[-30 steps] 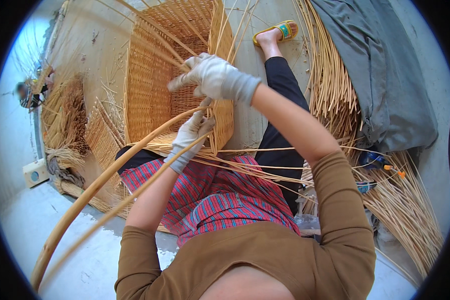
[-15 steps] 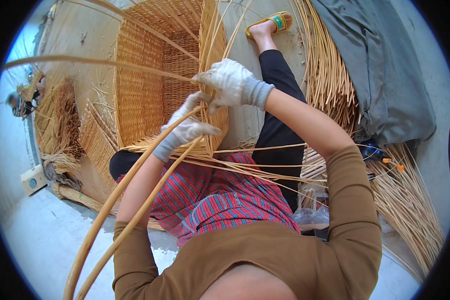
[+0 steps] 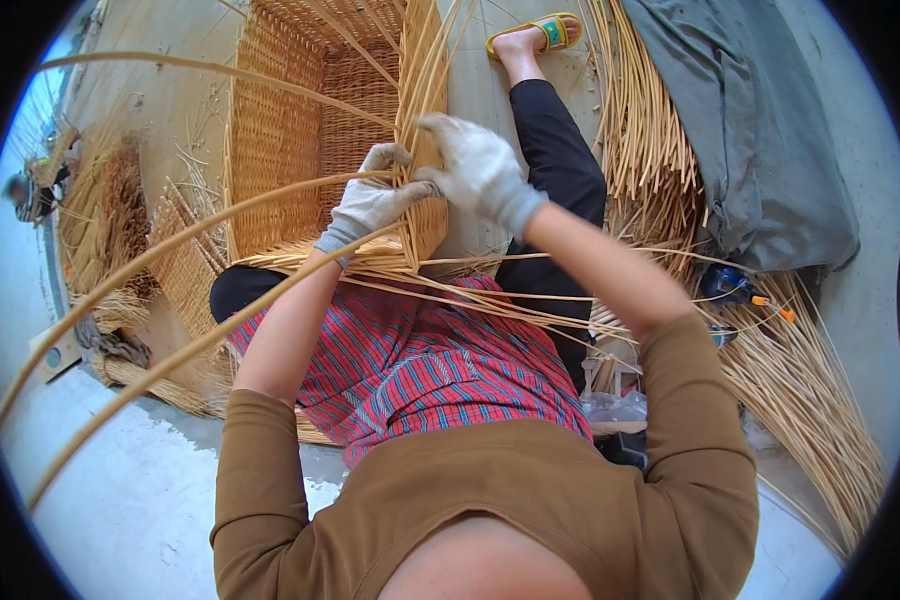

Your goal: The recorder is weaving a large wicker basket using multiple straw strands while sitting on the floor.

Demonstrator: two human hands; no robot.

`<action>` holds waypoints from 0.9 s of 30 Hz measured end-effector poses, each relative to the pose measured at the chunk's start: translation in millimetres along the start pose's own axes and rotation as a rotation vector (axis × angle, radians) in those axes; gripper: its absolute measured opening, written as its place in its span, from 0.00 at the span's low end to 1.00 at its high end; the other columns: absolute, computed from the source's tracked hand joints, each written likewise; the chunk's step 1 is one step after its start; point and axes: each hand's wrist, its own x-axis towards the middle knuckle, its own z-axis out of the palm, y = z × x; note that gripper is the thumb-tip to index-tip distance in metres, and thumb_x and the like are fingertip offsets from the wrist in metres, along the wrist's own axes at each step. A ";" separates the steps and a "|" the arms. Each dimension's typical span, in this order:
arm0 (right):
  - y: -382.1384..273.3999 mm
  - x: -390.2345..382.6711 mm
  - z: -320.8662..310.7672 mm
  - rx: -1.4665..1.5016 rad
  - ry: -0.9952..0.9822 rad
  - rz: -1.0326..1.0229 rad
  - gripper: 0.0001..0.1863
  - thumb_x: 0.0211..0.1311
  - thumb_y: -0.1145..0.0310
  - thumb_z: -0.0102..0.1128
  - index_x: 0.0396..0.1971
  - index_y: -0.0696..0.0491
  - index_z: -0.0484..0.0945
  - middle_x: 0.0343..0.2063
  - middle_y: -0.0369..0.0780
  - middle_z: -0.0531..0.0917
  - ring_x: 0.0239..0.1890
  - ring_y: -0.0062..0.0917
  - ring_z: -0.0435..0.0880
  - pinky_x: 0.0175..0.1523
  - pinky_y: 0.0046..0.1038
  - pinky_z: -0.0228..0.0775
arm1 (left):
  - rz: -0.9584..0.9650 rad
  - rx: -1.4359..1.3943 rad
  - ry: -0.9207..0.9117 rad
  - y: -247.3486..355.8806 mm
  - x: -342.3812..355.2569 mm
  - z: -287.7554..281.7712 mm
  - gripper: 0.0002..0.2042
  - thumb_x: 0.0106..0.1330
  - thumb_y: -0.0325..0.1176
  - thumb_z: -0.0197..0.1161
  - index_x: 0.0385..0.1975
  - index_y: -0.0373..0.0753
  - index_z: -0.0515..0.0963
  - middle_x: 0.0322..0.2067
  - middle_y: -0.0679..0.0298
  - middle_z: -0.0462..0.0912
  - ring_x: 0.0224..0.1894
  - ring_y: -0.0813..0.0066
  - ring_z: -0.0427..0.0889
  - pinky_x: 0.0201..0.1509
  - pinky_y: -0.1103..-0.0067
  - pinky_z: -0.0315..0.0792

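Note:
A rectangular wicker basket (image 3: 272, 150) lies tipped in front of me, its inside showing. My left hand (image 3: 368, 207), in a whitish knit glove with a grey cuff, curls its fingers and thumb round the basket's near right rim, where cane ends stick out. My right hand (image 3: 480, 168), gloved alike and partly blurred, hovers just right of that rim. Its thumb and forefinger are apart, with nothing seen between them. From the rim, one long cane (image 3: 210, 212) arcs left past my left wrist, and a second cane (image 3: 185, 355) crosses my left forearm.
Bundles of thin canes (image 3: 650, 130) lie at the right beside a grey cloth (image 3: 760, 140). Another cane bundle (image 3: 810, 400) spreads lower right, near a dark tool with orange tips (image 3: 735, 287). My outstretched leg (image 3: 560, 160) lies right of the basket. A woven panel (image 3: 185, 245) and dried stalks (image 3: 125, 215) sit left.
My right hand has drawn slightly right, off the rim. My left hand has closed in on the rim. The long canes' free ends have swung out to the left.

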 end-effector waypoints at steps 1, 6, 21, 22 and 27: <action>-17.4 -25.5 -3.9 -0.053 -0.112 0.229 0.16 0.58 0.57 0.64 0.39 0.52 0.75 0.32 0.46 0.81 0.37 0.40 0.82 0.43 0.39 0.74 | 0.023 0.033 0.008 0.9 -1.6 -2.2 0.27 0.48 0.40 0.80 0.40 0.39 0.70 0.39 0.68 0.72 0.44 0.80 0.71 0.52 0.80 0.70; -89.7 -65.4 16.8 -0.195 -0.312 0.342 0.28 0.54 0.40 0.60 0.28 0.54 0.78 0.28 0.47 0.81 0.36 0.41 0.82 0.44 0.42 0.72 | -0.122 -0.090 0.021 3.6 -1.6 6.3 0.25 0.49 0.38 0.80 0.40 0.42 0.69 0.36 0.69 0.73 0.42 0.80 0.71 0.48 0.80 0.70; -121.0 -128.1 38.1 0.099 -0.410 0.432 0.25 0.60 0.45 0.57 0.35 0.56 0.77 0.29 0.48 0.83 0.36 0.45 0.83 0.44 0.44 0.73 | -0.074 -0.015 -0.055 8.7 -80.1 14.2 0.24 0.49 0.37 0.79 0.40 0.41 0.72 0.41 0.70 0.73 0.47 0.80 0.71 0.54 0.79 0.69; -108.3 -116.7 26.0 0.397 -0.556 0.506 0.27 0.62 0.44 0.56 0.41 0.57 0.77 0.34 0.48 0.84 0.39 0.43 0.84 0.48 0.40 0.74 | -0.103 -0.003 -0.034 12.5 -79.4 9.3 0.23 0.48 0.35 0.80 0.40 0.41 0.73 0.39 0.70 0.74 0.46 0.81 0.73 0.52 0.79 0.71; -7.0 -72.1 38.0 0.740 -0.122 0.779 0.35 0.56 0.39 0.61 0.49 0.58 0.77 0.42 0.49 0.84 0.47 0.37 0.84 0.52 0.35 0.74 | -0.024 -0.110 -0.051 8.6 -67.7 18.6 0.21 0.49 0.33 0.79 0.37 0.40 0.72 0.35 0.70 0.74 0.42 0.80 0.73 0.52 0.79 0.70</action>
